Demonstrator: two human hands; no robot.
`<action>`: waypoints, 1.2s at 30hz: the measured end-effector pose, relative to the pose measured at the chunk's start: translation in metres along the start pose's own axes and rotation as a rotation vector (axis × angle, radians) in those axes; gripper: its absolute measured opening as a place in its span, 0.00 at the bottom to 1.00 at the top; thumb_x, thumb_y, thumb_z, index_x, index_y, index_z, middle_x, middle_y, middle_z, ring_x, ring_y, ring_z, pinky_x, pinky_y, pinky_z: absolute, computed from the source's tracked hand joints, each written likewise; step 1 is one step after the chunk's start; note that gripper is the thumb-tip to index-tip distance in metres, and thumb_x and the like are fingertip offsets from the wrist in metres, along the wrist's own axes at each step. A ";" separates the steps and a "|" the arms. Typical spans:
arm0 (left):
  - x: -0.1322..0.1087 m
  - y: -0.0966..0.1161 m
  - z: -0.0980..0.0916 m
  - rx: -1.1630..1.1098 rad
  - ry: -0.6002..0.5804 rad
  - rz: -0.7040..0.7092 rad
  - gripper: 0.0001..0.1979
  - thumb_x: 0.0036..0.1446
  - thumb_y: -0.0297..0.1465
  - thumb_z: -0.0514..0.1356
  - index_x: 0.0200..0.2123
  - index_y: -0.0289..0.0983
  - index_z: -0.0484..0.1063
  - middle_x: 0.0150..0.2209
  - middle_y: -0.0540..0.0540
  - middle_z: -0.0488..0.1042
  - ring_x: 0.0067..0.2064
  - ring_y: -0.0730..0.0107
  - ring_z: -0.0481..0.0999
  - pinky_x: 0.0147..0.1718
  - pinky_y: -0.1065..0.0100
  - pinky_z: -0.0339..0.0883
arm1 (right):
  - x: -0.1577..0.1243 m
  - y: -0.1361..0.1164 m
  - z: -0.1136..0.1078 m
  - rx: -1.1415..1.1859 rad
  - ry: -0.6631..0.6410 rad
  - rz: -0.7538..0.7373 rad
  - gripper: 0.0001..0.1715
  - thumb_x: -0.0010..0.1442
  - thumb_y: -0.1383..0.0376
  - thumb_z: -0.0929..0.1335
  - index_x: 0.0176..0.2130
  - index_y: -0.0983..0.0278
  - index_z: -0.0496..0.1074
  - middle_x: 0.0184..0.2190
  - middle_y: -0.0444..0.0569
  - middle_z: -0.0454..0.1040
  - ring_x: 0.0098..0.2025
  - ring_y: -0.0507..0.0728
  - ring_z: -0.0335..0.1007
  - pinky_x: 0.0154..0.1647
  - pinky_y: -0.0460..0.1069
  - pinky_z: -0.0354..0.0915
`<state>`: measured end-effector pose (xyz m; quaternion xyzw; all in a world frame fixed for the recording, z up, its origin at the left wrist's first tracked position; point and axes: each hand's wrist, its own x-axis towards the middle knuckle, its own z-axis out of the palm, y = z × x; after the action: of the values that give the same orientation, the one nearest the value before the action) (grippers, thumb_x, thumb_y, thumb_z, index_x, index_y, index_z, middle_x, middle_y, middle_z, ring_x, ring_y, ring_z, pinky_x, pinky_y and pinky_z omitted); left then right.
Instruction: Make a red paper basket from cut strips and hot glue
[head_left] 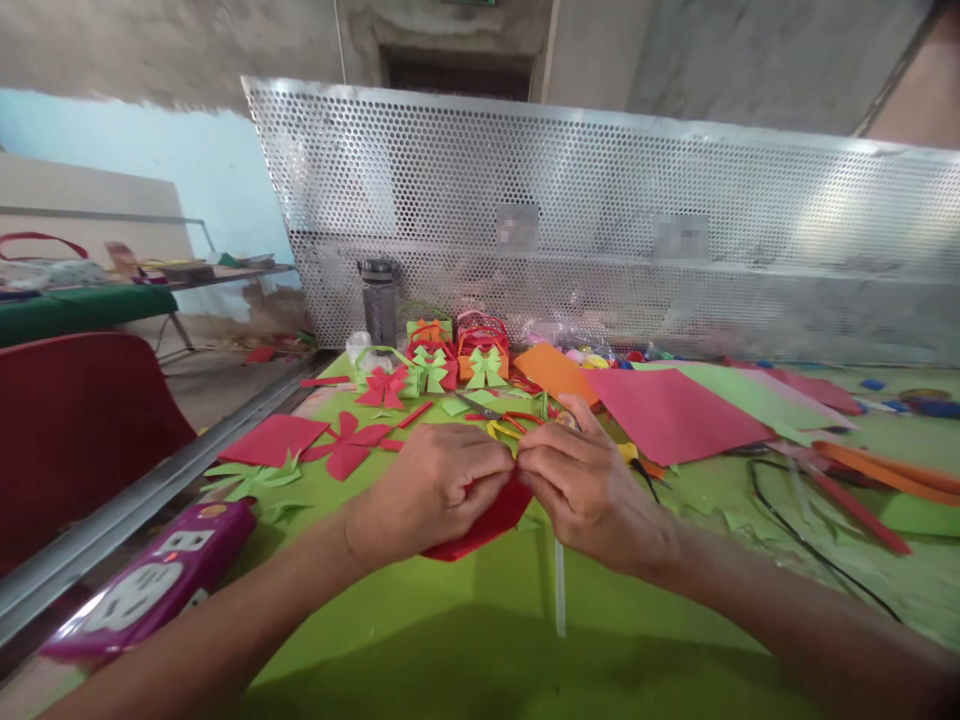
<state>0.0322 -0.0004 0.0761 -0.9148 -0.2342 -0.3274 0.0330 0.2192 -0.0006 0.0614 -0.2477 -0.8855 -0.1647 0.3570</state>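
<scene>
My left hand (457, 485) is closed, its thumb and fingers pinching the top edge of a folded red felt-like piece (487, 525). My right hand (581, 485) meets it at the same edge, thumb and forefinger pressed together on the red piece. Fingers hide the point where they pinch. Below my right hand a translucent glue stick (560, 595) sticks out toward me; its upper end is hidden. Scissors (484, 408) with dark blades lie just beyond my hands, beside red and yellow handles.
Small red, orange and green bags (484, 350) stand at the back near a grey bottle (379, 300). Red petal cutouts (349, 445) and a purple case (161, 575) lie left. Red sheets (675, 410) and a black cord (810, 545) lie right. A perforated metal panel (600, 200) closes the back.
</scene>
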 end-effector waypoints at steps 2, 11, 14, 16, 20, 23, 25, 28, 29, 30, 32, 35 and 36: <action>0.000 -0.001 0.000 0.047 0.006 0.020 0.12 0.58 0.22 0.49 0.26 0.34 0.69 0.22 0.47 0.71 0.25 0.72 0.69 0.25 0.71 0.63 | 0.000 0.000 0.000 -0.010 -0.002 -0.001 0.13 0.57 0.77 0.60 0.27 0.66 0.68 0.28 0.47 0.73 0.32 0.52 0.67 0.51 0.58 0.54; -0.005 -0.012 0.003 0.077 0.009 0.051 0.11 0.60 0.25 0.51 0.27 0.35 0.70 0.24 0.47 0.73 0.27 0.71 0.71 0.29 0.69 0.64 | 0.000 0.002 0.002 -0.003 -0.052 -0.019 0.12 0.58 0.77 0.60 0.28 0.66 0.67 0.28 0.46 0.72 0.32 0.52 0.67 0.51 0.58 0.53; -0.003 -0.010 0.003 0.066 -0.020 0.030 0.12 0.59 0.24 0.51 0.26 0.35 0.70 0.22 0.48 0.72 0.26 0.72 0.70 0.28 0.69 0.63 | -0.001 0.001 0.003 -0.010 -0.078 -0.013 0.12 0.58 0.77 0.59 0.29 0.66 0.67 0.29 0.46 0.72 0.33 0.52 0.67 0.52 0.58 0.53; -0.002 -0.008 0.002 0.060 -0.026 0.022 0.12 0.59 0.24 0.51 0.25 0.35 0.70 0.21 0.48 0.71 0.25 0.72 0.69 0.26 0.69 0.61 | -0.001 0.001 0.003 -0.022 -0.089 -0.024 0.12 0.57 0.78 0.59 0.30 0.66 0.67 0.30 0.47 0.72 0.34 0.53 0.67 0.52 0.59 0.53; 0.000 -0.012 -0.004 -0.079 -0.033 -0.112 0.12 0.61 0.29 0.51 0.30 0.36 0.73 0.21 0.50 0.72 0.24 0.73 0.70 0.23 0.72 0.61 | 0.001 0.009 0.004 0.028 -0.034 0.009 0.11 0.59 0.76 0.59 0.31 0.66 0.67 0.29 0.47 0.72 0.33 0.53 0.67 0.50 0.58 0.55; 0.001 -0.023 -0.012 -0.375 0.059 -0.393 0.12 0.60 0.36 0.53 0.34 0.38 0.75 0.30 0.48 0.78 0.32 0.69 0.76 0.31 0.71 0.67 | 0.002 0.020 0.006 0.147 0.062 0.163 0.08 0.59 0.71 0.62 0.29 0.65 0.66 0.27 0.47 0.72 0.31 0.53 0.66 0.41 0.54 0.61; 0.000 -0.035 -0.015 -0.568 0.252 -0.594 0.15 0.60 0.40 0.53 0.36 0.37 0.74 0.36 0.45 0.79 0.39 0.65 0.77 0.38 0.67 0.69 | 0.003 0.028 0.007 0.242 0.116 0.310 0.07 0.57 0.69 0.63 0.27 0.65 0.67 0.26 0.47 0.72 0.30 0.54 0.67 0.35 0.50 0.62; -0.004 -0.052 -0.011 -0.793 0.617 -0.848 0.17 0.58 0.43 0.53 0.41 0.37 0.71 0.37 0.43 0.78 0.40 0.65 0.77 0.37 0.66 0.69 | 0.002 0.040 0.009 0.370 0.164 0.567 0.07 0.55 0.66 0.63 0.26 0.65 0.67 0.24 0.46 0.70 0.26 0.52 0.66 0.27 0.46 0.62; -0.005 -0.054 -0.007 -0.831 0.692 -0.936 0.17 0.57 0.44 0.54 0.40 0.37 0.71 0.37 0.43 0.78 0.38 0.65 0.77 0.35 0.67 0.69 | 0.002 0.043 0.010 0.388 0.176 0.623 0.08 0.55 0.66 0.63 0.26 0.65 0.67 0.22 0.45 0.69 0.24 0.51 0.65 0.24 0.45 0.61; -0.007 -0.055 -0.002 -0.855 0.694 -1.019 0.19 0.57 0.46 0.54 0.39 0.36 0.70 0.38 0.42 0.77 0.37 0.65 0.77 0.33 0.67 0.69 | 0.002 0.046 0.011 0.390 0.188 0.657 0.09 0.55 0.65 0.63 0.25 0.65 0.67 0.20 0.44 0.68 0.21 0.50 0.63 0.21 0.45 0.59; -0.009 -0.046 0.010 -0.865 0.612 -1.111 0.21 0.55 0.48 0.55 0.39 0.36 0.69 0.43 0.40 0.76 0.39 0.62 0.77 0.32 0.66 0.69 | 0.002 0.049 0.011 0.355 0.216 0.665 0.11 0.56 0.65 0.63 0.23 0.64 0.65 0.17 0.42 0.65 0.19 0.49 0.60 0.18 0.44 0.57; -0.009 -0.018 0.027 -0.895 0.458 -1.149 0.25 0.51 0.48 0.59 0.47 0.36 0.66 0.51 0.36 0.70 0.47 0.57 0.74 0.35 0.63 0.69 | 0.002 0.046 0.011 0.282 0.262 0.606 0.10 0.56 0.65 0.63 0.23 0.63 0.63 0.19 0.43 0.65 0.21 0.50 0.60 0.22 0.45 0.59; -0.009 -0.007 0.031 -0.943 0.412 -1.146 0.28 0.50 0.46 0.61 0.50 0.38 0.63 0.54 0.36 0.67 0.49 0.57 0.72 0.35 0.63 0.69 | 0.002 0.043 0.011 0.257 0.269 0.570 0.09 0.55 0.66 0.63 0.24 0.63 0.63 0.21 0.44 0.66 0.23 0.50 0.61 0.25 0.46 0.60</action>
<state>0.0413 0.0091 0.0453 -0.4886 -0.4962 -0.5222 -0.4923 0.2358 0.0405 0.0600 -0.4143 -0.7391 0.0234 0.5306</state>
